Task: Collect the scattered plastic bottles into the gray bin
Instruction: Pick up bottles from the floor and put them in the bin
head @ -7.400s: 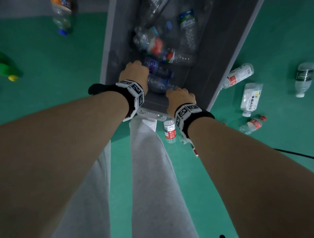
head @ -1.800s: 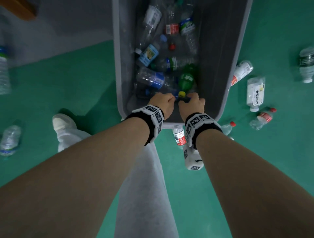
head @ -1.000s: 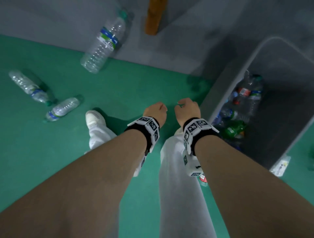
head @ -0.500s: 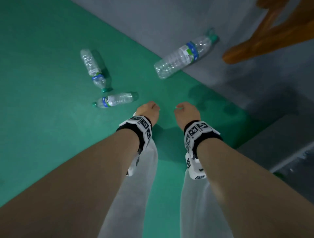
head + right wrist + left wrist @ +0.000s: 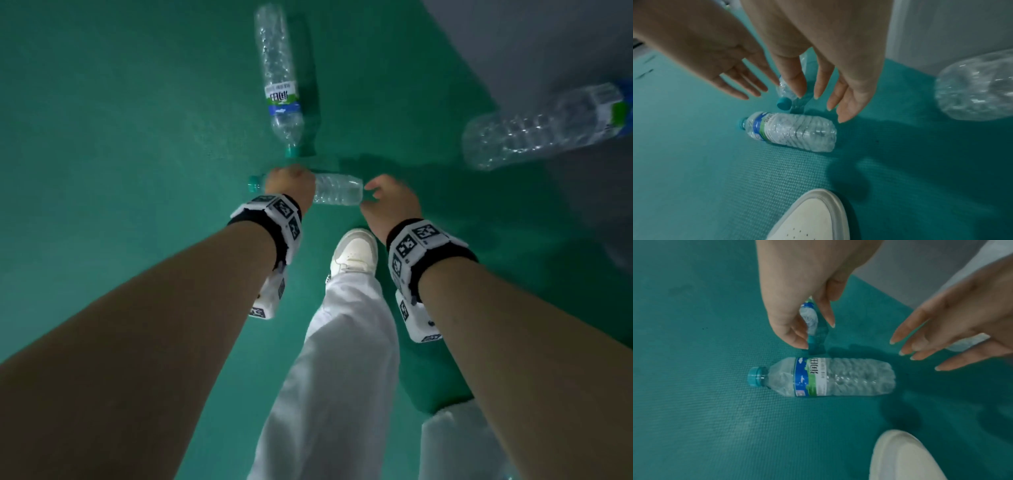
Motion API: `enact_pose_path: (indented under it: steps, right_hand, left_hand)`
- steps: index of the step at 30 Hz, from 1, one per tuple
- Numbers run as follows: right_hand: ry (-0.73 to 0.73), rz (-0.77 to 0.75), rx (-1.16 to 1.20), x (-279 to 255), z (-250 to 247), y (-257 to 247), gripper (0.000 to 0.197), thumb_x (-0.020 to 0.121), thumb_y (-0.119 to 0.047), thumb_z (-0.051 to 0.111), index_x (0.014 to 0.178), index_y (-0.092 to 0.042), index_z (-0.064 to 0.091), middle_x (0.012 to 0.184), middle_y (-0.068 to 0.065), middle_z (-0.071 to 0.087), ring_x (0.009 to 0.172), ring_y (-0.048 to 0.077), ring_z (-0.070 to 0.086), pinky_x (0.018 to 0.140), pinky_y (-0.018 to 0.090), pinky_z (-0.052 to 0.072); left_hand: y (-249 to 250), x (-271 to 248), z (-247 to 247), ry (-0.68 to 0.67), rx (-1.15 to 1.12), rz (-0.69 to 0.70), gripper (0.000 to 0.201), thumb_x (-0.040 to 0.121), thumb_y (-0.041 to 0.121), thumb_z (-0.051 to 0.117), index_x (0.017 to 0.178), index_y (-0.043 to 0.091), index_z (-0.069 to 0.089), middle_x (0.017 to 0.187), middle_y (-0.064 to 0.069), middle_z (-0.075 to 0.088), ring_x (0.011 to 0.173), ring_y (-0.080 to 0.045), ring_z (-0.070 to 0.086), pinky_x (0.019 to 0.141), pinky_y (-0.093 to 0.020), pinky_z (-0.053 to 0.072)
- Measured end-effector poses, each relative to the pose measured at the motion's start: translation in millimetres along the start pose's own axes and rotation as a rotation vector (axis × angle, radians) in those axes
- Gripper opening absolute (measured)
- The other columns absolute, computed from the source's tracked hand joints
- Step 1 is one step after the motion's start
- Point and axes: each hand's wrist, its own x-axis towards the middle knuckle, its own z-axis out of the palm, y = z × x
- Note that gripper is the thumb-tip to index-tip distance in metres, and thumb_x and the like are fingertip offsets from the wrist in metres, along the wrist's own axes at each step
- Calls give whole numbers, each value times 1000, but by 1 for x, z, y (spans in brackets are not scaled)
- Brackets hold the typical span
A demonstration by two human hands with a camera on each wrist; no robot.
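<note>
Hovering over the green floor [image 5: 102, 137], my left hand [image 5: 797, 288] and right hand [image 5: 838, 65] both have fingers extended and loose, gripping nothing. Below them, not touched as far as the wrist views show, lies a small clear bottle [image 5: 828, 377] on its side, teal cap to the left. A second bottle [image 5: 281, 82] lies just beyond it, cap pointing toward the first. A larger clear bottle [image 5: 544, 126] lies well apart to the right, at the edge of the grey flooring [image 5: 531, 41]. White shoe [image 5: 354, 251] just behind the hands. Gray bin not in frame.
</note>
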Motion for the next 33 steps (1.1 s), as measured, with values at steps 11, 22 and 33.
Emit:
enact_pose_path:
  steps: [11, 22, 33]
  right_hand:
    - [-69, -68, -377, 83, 68, 8, 67, 75, -15, 73, 134, -26, 43, 134, 6, 36, 125, 26, 33, 94, 34, 38]
    - [-66, -72, -420, 37, 61, 29, 46, 78, -27, 69, 120, -15, 54, 118, 9, 54, 116, 27, 44, 96, 35, 34]
    - [-38, 177, -313, -70, 12, 98, 42, 72, -47, 64, 100, -16, 61, 103, 10, 63, 93, 28, 60, 76, 30, 45]
  left_hand:
    - [1, 107, 13, -9, -56, 45, 47, 96, 24, 23, 126, 43, 53, 143, -11, 21, 130, -33, 30, 114, -42, 25]
    - [-16, 80, 20, 54, -143, 118, 35, 97, 32, 35, 120, 36, 61, 124, -15, 39, 112, -37, 52, 105, -39, 40]
    - [-4, -67, 58, 33, -68, 274, 28, 97, 29, 38, 104, 26, 65, 99, -9, 36, 99, -40, 57, 94, -42, 48]
